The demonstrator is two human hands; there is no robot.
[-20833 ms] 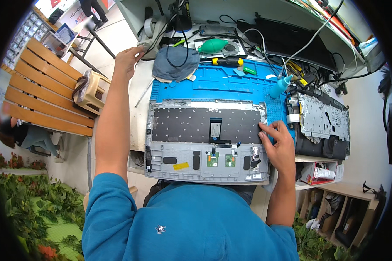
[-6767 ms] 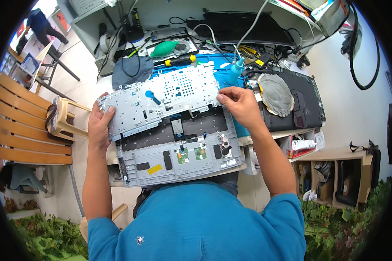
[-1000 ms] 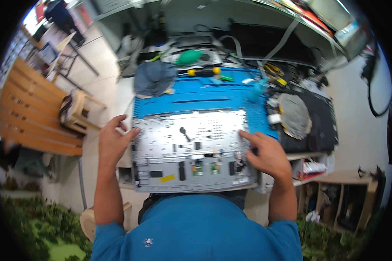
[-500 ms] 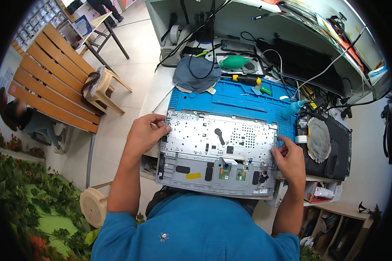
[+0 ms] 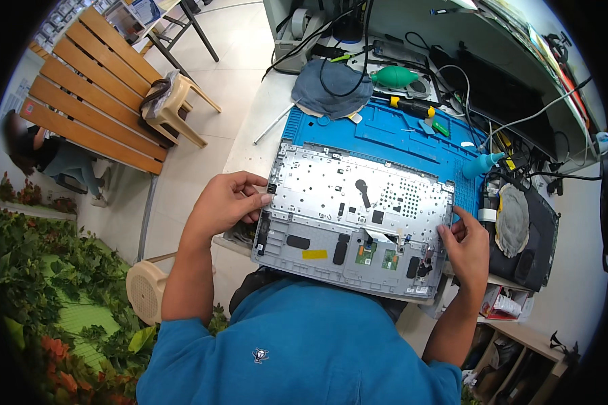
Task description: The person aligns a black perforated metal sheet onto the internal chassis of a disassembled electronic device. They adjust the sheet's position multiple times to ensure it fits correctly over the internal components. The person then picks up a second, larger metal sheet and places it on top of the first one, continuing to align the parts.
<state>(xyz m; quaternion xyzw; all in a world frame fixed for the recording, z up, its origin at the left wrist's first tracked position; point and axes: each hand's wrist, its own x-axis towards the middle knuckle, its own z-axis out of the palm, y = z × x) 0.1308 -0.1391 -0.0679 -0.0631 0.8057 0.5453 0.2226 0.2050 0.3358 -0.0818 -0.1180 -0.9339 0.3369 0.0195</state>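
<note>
A stripped laptop palm rest (image 5: pixel 324 182), underside up, shows a silvery perforated metal plate with a grey plastic section along its near side. My left hand (image 5: pixel 231 202) grips its left edge between thumb and fingers. At its right edge, my right hand (image 5: pixel 465 241) holds on with the thumb on top and fingers around the side. The palm rest's near edge juts past the bench toward my body. Under its far part lies a blue repair mat (image 5: pixel 385 145). A strip of yellow tape (image 5: pixel 314 254) and small green boards (image 5: pixel 365 255) sit on the grey section.
On the mat's far side are a yellow-black screwdriver (image 5: pixel 412 106), a green air blower (image 5: pixel 395 77) and a grey cloth pad (image 5: pixel 331 88). A teal bottle (image 5: pixel 481 165) stands right, beside a black laptop part (image 5: pixel 537 223). A plastic chair (image 5: pixel 175 111) and a seated person are left.
The view has shifted, so the whole scene sits further right and the bench slightly higher. Both hands keep their hold on the palm rest; its tilt looks slightly changed.
</note>
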